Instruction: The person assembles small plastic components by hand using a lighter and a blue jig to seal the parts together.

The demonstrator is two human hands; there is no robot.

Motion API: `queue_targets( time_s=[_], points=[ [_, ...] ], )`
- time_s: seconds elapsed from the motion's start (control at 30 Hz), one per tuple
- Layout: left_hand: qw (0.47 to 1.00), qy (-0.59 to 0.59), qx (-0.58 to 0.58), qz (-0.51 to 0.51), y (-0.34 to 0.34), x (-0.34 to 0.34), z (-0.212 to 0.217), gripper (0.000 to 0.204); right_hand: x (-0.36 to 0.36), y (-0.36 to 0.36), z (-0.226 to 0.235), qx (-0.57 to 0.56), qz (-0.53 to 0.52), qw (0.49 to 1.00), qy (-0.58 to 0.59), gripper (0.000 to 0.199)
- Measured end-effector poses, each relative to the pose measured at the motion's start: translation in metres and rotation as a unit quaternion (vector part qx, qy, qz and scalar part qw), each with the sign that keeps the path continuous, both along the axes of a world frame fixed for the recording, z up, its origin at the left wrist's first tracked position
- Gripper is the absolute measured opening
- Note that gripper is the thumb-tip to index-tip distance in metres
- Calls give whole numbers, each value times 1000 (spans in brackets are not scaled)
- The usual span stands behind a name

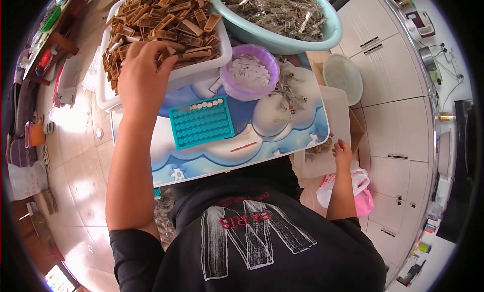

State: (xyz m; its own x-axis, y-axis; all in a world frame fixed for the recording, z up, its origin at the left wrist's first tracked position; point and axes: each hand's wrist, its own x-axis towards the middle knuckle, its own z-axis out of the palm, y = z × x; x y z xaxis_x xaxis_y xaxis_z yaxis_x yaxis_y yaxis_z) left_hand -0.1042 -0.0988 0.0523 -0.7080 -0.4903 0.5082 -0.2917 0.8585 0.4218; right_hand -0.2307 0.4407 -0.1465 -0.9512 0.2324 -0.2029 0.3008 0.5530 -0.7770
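Note:
My left hand (143,72) is over the near side of a white tub (176,80) heaped with brown trough-shaped pieces (189,27). Its thumb and fingers curl round one of those brown pieces, partly hidden by the fingers. Off the table's right edge, my right hand (343,153) is closed above a pale translucent bin (330,108). What its fingers hold, if anything, is too small to make out. Between my arms lies a teal tray (201,123) with rows of round wells, and white discs (206,105) fill most of its far row.
A purple bowl (275,82) holds white chips. Behind it, a light blue basin (333,32) is heaped with clear plastic parts; more such parts (290,93) lie on the cloud-patterned table (196,171). A thin brown strip (244,147) rests near its front edge. White cabinets (396,125) stand right.

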Motion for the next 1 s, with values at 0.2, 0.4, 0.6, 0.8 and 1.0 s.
queue_targets(
  time_s=[0.2,0.4,0.6,0.8,1.0],
  points=[
    [907,217,335,-131,36,20,-2,23,20,-120,95,72,201,922,324,14],
    [871,271,397,-106,35,33,-23,11,41,-228,126,194,476,801,308,21],
    [856,295,418,-79,44,46,-10,14,24,-229,137,-96,352,892,266,12],
    [526,-116,821,-189,111,76,-49,28,64,-232,164,-345,310,872,156,14],
    [389,8,910,-142,129,72,-63,44,107,-246,158,-396,427,813,2,13]
  ],
)
